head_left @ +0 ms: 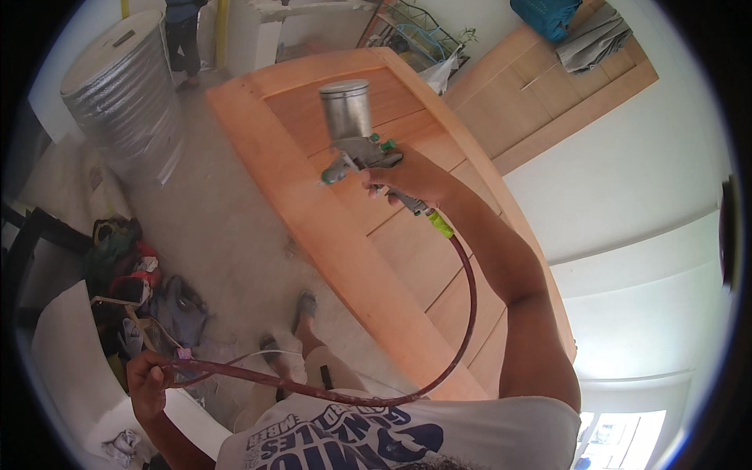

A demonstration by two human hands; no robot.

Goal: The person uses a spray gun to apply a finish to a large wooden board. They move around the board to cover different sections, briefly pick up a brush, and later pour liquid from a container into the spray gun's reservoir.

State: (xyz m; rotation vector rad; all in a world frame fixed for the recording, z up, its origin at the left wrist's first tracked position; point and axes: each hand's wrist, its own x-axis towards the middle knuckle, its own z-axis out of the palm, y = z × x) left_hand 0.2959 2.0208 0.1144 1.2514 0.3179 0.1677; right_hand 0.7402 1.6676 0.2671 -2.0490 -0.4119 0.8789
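My right hand [423, 176] is wrapped round the handle of a spray gun [365, 153]. A silver metal cup [346, 111] stands on top of the gun, whose green-tipped nozzle points left. Behind the gun leans a large wooden door [313, 227] with an orange-brown frame and inset panels. From the gun's handle, past a lime-green wrapped joint [441, 225], a dark red hose [470, 305] curves down and across my body. At the lower left my left hand [147, 384] is closed round that hose, well away from the door.
A tall roll in shiny wrap [129, 102] stands at the far left, and a person [183, 39] stands beyond it. Bags and clutter [149, 290] lie on the floor at left. Another wooden door [540, 102], with cloths on it, is at the upper right.
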